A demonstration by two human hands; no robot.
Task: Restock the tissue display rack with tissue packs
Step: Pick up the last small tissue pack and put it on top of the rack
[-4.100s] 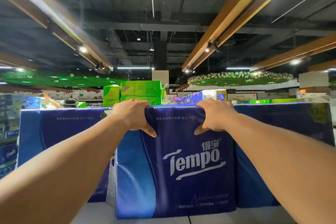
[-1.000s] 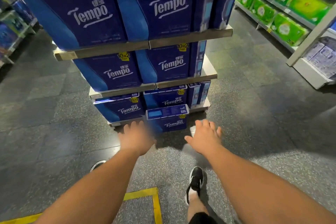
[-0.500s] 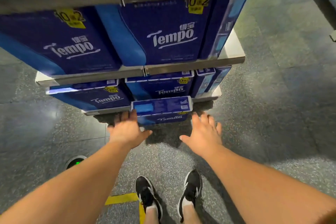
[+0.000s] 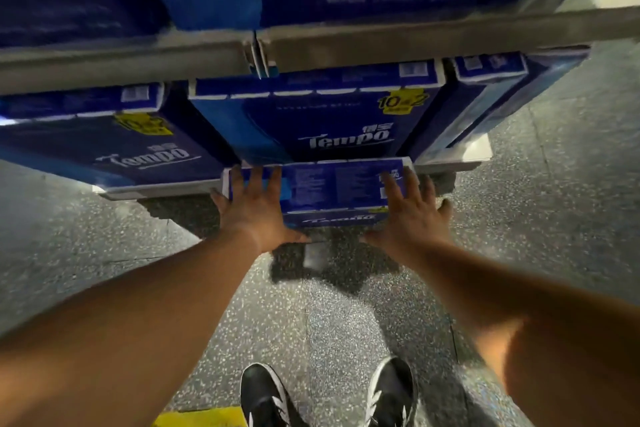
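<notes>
Black sneakers on speckled grey floor, yellow floor line beside them. Both arms stretched forward. Left hand and right hand flat on top of blue Tempo tissue pack, one at each end, fingers spread straight; grip wide, nothing clasped. Pack sits on floor against foot of display rack. Beyond: more Tempo packs fill lower shelf, others above, blurred.
</notes>
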